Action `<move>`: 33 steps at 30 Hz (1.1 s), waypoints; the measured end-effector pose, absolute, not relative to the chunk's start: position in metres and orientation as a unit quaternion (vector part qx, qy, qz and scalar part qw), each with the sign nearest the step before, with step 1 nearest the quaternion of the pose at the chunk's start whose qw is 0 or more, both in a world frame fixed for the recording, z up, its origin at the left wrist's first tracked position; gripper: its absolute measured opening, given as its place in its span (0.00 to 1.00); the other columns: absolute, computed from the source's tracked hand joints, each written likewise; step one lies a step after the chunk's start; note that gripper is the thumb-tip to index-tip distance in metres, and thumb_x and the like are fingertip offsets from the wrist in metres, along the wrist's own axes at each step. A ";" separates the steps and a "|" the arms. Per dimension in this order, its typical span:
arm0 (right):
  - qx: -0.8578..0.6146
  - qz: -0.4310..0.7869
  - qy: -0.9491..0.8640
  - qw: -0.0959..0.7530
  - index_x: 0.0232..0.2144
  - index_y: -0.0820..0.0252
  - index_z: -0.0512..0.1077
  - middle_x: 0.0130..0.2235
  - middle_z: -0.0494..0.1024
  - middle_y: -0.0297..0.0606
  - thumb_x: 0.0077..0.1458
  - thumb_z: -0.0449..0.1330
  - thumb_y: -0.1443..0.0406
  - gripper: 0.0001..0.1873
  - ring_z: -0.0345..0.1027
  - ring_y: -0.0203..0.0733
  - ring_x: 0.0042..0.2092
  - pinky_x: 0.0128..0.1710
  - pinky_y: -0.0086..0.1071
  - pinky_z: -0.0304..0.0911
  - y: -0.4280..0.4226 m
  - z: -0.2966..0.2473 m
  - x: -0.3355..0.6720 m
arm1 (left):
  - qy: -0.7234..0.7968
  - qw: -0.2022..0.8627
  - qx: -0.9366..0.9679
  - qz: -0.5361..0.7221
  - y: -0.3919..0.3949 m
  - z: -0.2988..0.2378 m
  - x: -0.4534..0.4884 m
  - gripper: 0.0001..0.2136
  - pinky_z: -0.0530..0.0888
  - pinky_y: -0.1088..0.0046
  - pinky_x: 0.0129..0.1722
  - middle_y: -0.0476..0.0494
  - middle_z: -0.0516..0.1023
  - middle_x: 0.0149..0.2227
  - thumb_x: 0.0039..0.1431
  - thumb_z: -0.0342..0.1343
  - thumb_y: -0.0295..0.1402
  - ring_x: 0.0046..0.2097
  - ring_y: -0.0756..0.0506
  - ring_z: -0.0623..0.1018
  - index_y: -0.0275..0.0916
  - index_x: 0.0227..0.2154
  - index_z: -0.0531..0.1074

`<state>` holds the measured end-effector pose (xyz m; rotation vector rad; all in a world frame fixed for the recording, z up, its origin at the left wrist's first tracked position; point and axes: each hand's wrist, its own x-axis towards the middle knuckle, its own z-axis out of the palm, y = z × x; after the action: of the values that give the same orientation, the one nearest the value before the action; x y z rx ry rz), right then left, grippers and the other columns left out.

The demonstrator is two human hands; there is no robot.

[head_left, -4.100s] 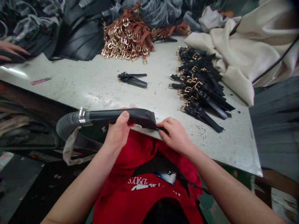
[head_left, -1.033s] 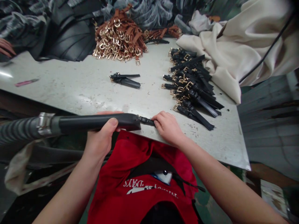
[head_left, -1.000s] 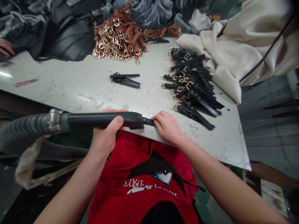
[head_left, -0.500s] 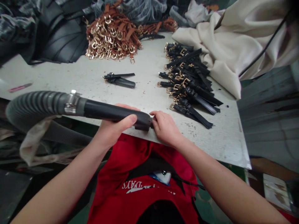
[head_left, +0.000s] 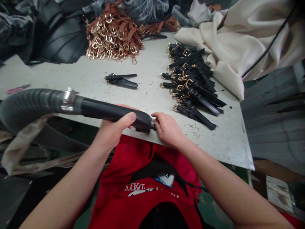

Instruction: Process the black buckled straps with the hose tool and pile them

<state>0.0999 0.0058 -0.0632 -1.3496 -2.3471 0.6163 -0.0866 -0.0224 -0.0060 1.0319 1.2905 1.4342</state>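
My left hand is wrapped round a black nozzle joined by a metal clamp to a ribbed grey hose that runs off to the left. My right hand is closed at the nozzle's tip near the table's front edge, pinching a small black strap end that is almost fully hidden inside the nozzle mouth. Both hands are above my red apron.
A heap of black straps with gold buckles lies right of centre on the grey table. Two or three loose black straps lie mid-table. Brown buckled straps are piled at the back. Cream cloth covers the right. A pink pen lies left.
The nozzle has slid right along the strap until its tip meets my right fingers, covering the strap piece that showed a second ago. The hose has swung up over the table edge.
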 end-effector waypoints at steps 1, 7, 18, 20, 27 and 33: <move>-0.478 0.217 -0.831 0.183 0.52 0.64 0.68 0.46 0.77 0.50 0.60 0.49 0.69 0.19 0.69 0.51 0.47 0.47 0.42 0.60 0.006 -0.064 0.100 | 0.519 0.466 0.417 0.583 -0.022 -0.008 -0.084 0.11 0.69 0.72 0.23 0.45 0.80 0.29 0.41 0.69 0.36 0.27 0.46 0.74 0.39 0.28 0.77; -0.481 0.204 -0.833 0.179 0.50 0.63 0.69 0.44 0.78 0.47 0.61 0.49 0.69 0.17 0.69 0.49 0.45 0.46 0.41 0.60 0.005 -0.064 0.100 | 0.533 0.464 0.291 0.645 -0.032 -0.008 -0.110 0.15 0.68 0.75 0.20 0.47 0.78 0.26 0.35 0.71 0.38 0.27 0.48 0.74 0.38 0.26 0.76; -0.446 0.113 -0.871 0.170 0.40 0.57 0.76 0.40 0.77 0.43 0.62 0.54 0.61 0.12 0.66 0.48 0.42 0.41 0.40 0.54 -0.001 -0.050 0.095 | 0.545 0.454 0.253 0.658 -0.109 -0.010 -0.156 0.17 0.73 0.69 0.18 0.43 0.84 0.31 0.42 0.63 0.54 0.30 0.41 0.80 0.47 0.27 0.82; -0.454 0.115 -0.869 0.161 0.38 0.57 0.76 0.39 0.77 0.43 0.61 0.55 0.60 0.12 0.66 0.47 0.40 0.39 0.39 0.53 -0.001 -0.050 0.090 | 0.558 0.454 0.229 0.656 -0.111 -0.011 -0.155 0.15 0.76 0.67 0.21 0.44 0.84 0.30 0.42 0.64 0.52 0.34 0.39 0.82 0.48 0.26 0.82; -0.481 0.208 -0.835 0.168 0.37 0.57 0.75 0.38 0.76 0.41 0.57 0.57 0.64 0.08 0.67 0.46 0.41 0.40 0.38 0.55 0.003 -0.057 0.087 | 0.558 0.483 0.209 0.642 -0.111 -0.012 -0.153 0.13 0.76 0.74 0.19 0.43 0.84 0.32 0.35 0.70 0.45 0.31 0.43 0.81 0.47 0.27 0.82; -0.492 0.212 -0.828 0.167 0.34 0.56 0.75 0.37 0.76 0.41 0.58 0.55 0.62 0.09 0.66 0.47 0.41 0.40 0.39 0.54 0.002 -0.055 0.086 | 0.517 0.483 0.245 0.663 -0.086 -0.009 -0.133 0.12 0.73 0.75 0.19 0.43 0.84 0.33 0.39 0.69 0.43 0.29 0.45 0.79 0.44 0.28 0.80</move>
<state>0.0861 0.0016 -0.0550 -1.4001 -2.3565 0.6040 -0.1327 -0.0859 -0.0092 0.5971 1.2607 1.6150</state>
